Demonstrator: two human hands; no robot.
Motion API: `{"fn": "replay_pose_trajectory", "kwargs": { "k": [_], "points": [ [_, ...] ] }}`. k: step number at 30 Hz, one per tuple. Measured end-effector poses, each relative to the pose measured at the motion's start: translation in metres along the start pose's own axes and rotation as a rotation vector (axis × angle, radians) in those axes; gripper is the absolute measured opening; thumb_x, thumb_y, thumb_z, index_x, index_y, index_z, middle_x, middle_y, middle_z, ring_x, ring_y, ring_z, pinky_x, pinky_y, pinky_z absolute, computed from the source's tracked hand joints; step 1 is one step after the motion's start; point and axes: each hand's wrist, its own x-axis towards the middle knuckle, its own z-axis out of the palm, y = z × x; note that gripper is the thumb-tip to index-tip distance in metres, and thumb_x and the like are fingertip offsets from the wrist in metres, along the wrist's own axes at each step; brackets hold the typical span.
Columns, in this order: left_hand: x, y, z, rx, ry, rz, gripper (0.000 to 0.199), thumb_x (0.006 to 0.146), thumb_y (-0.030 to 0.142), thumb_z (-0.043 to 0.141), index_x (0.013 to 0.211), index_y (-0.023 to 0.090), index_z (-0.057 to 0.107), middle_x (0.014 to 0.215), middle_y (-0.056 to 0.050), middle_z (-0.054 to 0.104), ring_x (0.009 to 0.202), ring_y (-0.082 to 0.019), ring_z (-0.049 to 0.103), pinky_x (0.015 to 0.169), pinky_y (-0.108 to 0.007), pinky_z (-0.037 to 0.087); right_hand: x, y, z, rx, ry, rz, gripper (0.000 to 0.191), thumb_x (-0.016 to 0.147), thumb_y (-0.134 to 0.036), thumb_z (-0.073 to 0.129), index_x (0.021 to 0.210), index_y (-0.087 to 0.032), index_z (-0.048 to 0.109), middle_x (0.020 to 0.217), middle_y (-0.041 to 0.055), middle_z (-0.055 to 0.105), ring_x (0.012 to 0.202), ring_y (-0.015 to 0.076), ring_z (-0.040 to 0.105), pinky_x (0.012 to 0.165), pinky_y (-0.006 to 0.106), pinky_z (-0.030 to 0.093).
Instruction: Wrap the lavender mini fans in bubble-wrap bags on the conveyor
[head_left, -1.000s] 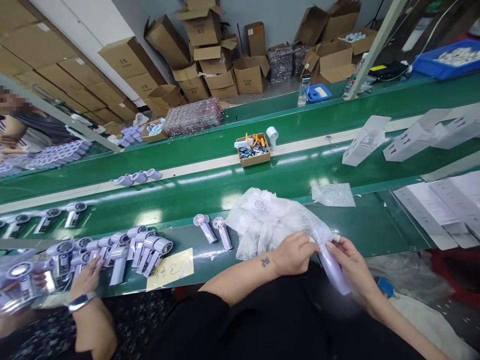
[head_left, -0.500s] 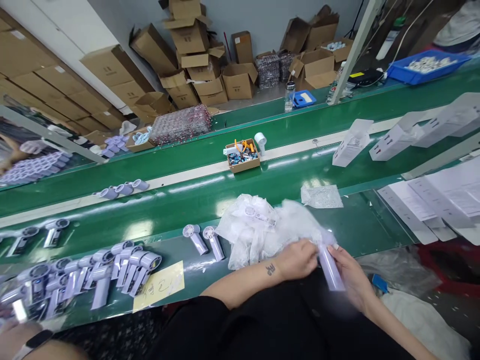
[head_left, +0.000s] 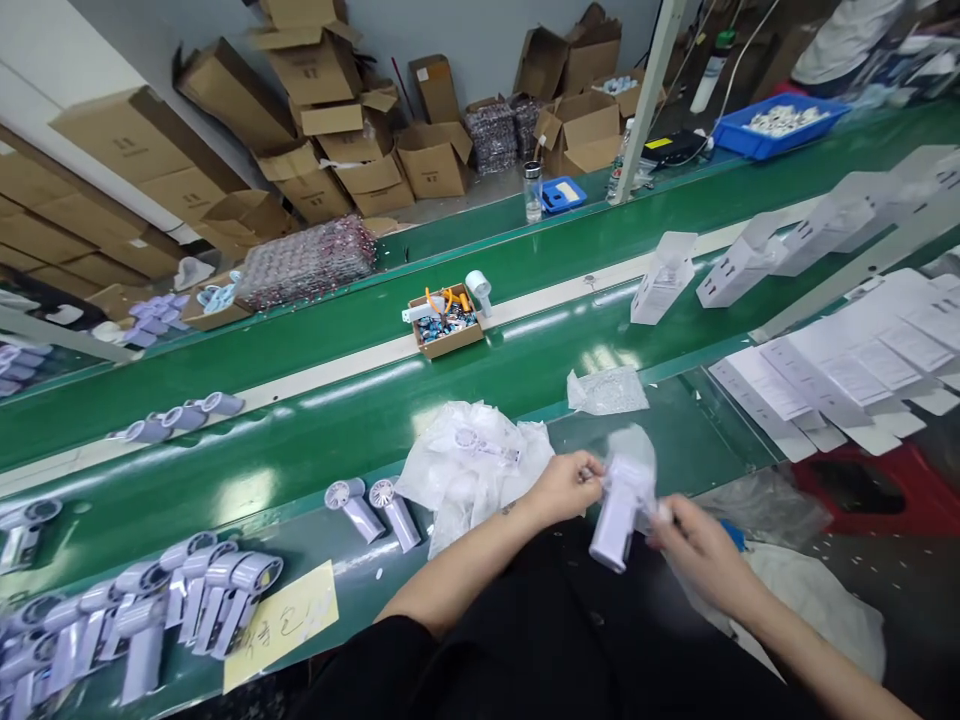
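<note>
Over the near edge of the dark-green table [head_left: 682,440], a lavender plastic handheld fan [head_left: 615,530] is held up, a translucent plastic bag [head_left: 636,450] about its head. The left hand [head_left: 571,486] pinches one side of the bag between thumb and fingertips; the right hand [head_left: 694,548] — blurred — pinches the other. A handwritten yellow sheet [head_left: 307,603] lies along the near edge. Further in, two lavender fans [head_left: 395,515] lie beside a crumpled heap of whitish plastic bags [head_left: 442,470]. At the far edge lies a flat bubble-wrap pouch [head_left: 609,390]; beyond stands an open brown cardboard box [head_left: 454,343].
</note>
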Motion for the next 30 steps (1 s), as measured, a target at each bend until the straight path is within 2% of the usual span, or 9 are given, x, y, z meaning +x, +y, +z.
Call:
{"fn": "replay_pose_trajectory", "kwargs": {
  "k": [4,7,9,13,16,18,21,24,30],
  "points": [
    [-0.014,0.004,-0.005,0.093,-0.137,0.063,0.027,0.069,0.016,0.06,0.096,0.016,0.061,0.058,0.006,0.05,0.05,-0.007,0.041,0.048,-0.018,0.03,-0.003,-0.001,-0.01,-0.181,-0.107,-0.067,0.02,0.079,-0.033,0.056,0.064,-0.021,0.051,0.063,-0.0009,0.055,0.062,0.016,0.049,0.06,0.028,0.038],
    [-0.021,0.015,-0.014,-0.006,-0.056,0.047,0.029,0.079,0.028,0.057,0.105,0.016,0.056,0.065,0.003,0.053,0.054,-0.009,0.045,0.053,-0.02,0.037,0.004,-0.011,-0.026,-0.053,-0.081,0.024,0.023,0.086,-0.037,0.049,0.07,-0.021,0.051,0.07,-0.0002,0.059,0.069,0.0162,0.051,0.066,0.028,0.038],
    [-0.018,0.026,-0.02,0.023,-0.069,0.12,0.055,0.074,0.039,0.065,0.122,0.018,0.048,0.094,-0.007,0.059,0.08,-0.016,0.055,0.07,-0.027,0.045,0.01,-0.023,-0.034,0.104,-0.139,0.004,0.022,0.088,-0.037,0.048,0.074,-0.021,0.052,0.074,0.0005,0.06,0.073,0.0163,0.052,0.07,0.028,0.039],
    [0.01,0.043,-0.019,0.241,-0.23,0.273,0.119,0.041,0.044,0.087,0.142,0.026,0.026,0.141,-0.014,0.03,0.127,-0.033,0.031,0.103,-0.044,0.032,0.025,-0.042,-0.034,0.247,-0.281,-0.17,0.017,0.085,-0.032,0.054,0.073,-0.019,0.053,0.076,0.0005,0.059,0.072,0.0146,0.052,0.069,0.028,0.04],
    [0.041,0.04,-0.008,0.27,-0.258,0.252,0.097,0.049,0.04,0.085,0.134,0.026,0.04,0.126,-0.009,0.046,0.116,-0.028,0.044,0.1,-0.04,0.036,0.043,-0.036,-0.037,0.301,-0.338,-0.217,0.018,0.079,-0.028,0.062,0.069,-0.018,0.052,0.07,-0.0006,0.058,0.065,0.0125,0.051,0.062,0.026,0.041],
    [0.058,0.031,0.001,0.306,-0.232,0.219,0.064,0.059,0.032,0.079,0.116,0.022,0.053,0.108,-0.005,0.054,0.1,-0.021,0.052,0.09,-0.033,0.042,0.062,-0.016,-0.051,0.519,-0.187,-0.114,0.02,0.074,-0.028,0.068,0.069,-0.018,0.051,0.065,-0.0011,0.058,0.061,0.013,0.054,0.061,0.028,0.046],
    [0.076,0.012,0.02,0.498,-0.219,0.209,0.016,0.072,0.019,0.063,0.087,0.017,0.059,0.087,-0.002,0.056,0.08,-0.015,0.054,0.075,-0.025,0.044,0.099,0.027,-0.092,0.924,0.489,0.163,0.029,0.061,-0.026,0.076,0.071,-0.019,0.05,0.061,-0.0033,0.056,0.058,0.013,0.057,0.063,0.031,0.054],
    [0.087,-0.002,0.04,0.76,-0.306,0.265,0.007,0.076,0.019,0.053,0.082,0.018,0.057,0.082,-0.003,0.057,0.076,-0.015,0.054,0.073,-0.025,0.044,0.137,0.069,-0.141,0.974,0.927,0.269,0.026,0.074,-0.033,0.064,0.087,-0.023,0.043,0.063,-0.0091,0.048,0.052,0.0059,0.053,0.063,0.023,0.055],
    [0.107,-0.006,0.047,0.995,-0.168,0.318,0.016,0.084,0.024,0.044,0.086,0.015,0.057,0.105,-0.012,0.052,0.105,-0.026,0.047,0.088,-0.038,0.044,0.188,0.114,-0.195,0.916,1.123,0.418,0.061,0.069,-0.041,0.069,0.111,-0.031,0.027,0.09,-0.0035,0.054,0.064,0.011,0.061,0.062,0.035,0.057]
  ]
}}
